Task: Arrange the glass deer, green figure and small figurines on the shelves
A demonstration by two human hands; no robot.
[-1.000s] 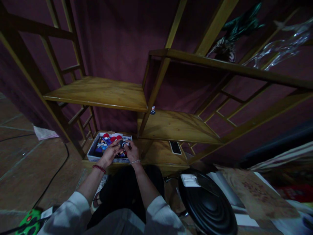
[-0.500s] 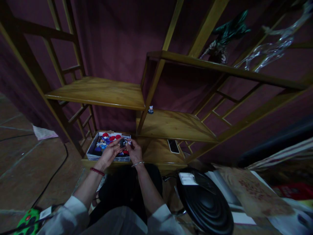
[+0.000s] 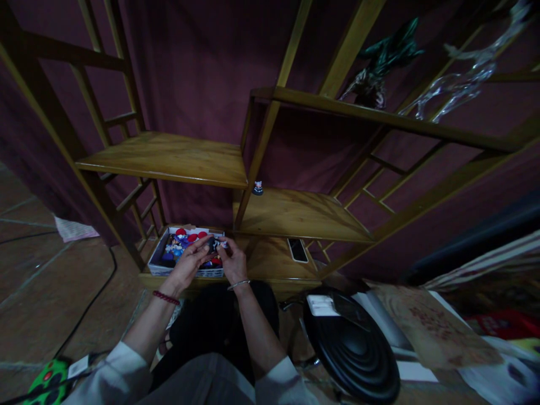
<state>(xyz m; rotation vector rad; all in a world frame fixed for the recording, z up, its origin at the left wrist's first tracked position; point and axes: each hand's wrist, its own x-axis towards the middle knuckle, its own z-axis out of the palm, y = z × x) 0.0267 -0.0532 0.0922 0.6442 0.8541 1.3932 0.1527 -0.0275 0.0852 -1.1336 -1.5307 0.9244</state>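
Observation:
Both hands meet over the near right part of a white box point(image 3: 154, 270) on the lowest shelf. My left hand point(image 3: 192, 263) is closed around the dark base of a small figurine point(image 3: 214, 245). From the other side, my right hand point(image 3: 233, 261) pinches the figurine's pale upper part. The figurine lies tilted between the fingers, its details too small to make out. Inside the box are several small red, blue and white figures point(image 3: 179, 246). A similar small figurine point(image 3: 257, 188) with a dark base stands upright on the middle shelf, by the wooden post.
A phone point(image 3: 297, 250) lies on the low shelf, right of my hands. Higher right are a green statuette point(image 3: 388, 56) and a clear glass deer point(image 3: 459, 84). A round black stool point(image 3: 352, 343) stands at my right; a green power strip point(image 3: 48, 382) lies lower left.
The view has shifted slightly. Both hands keep hold of the figurine over the box, with hardly any change in grip.

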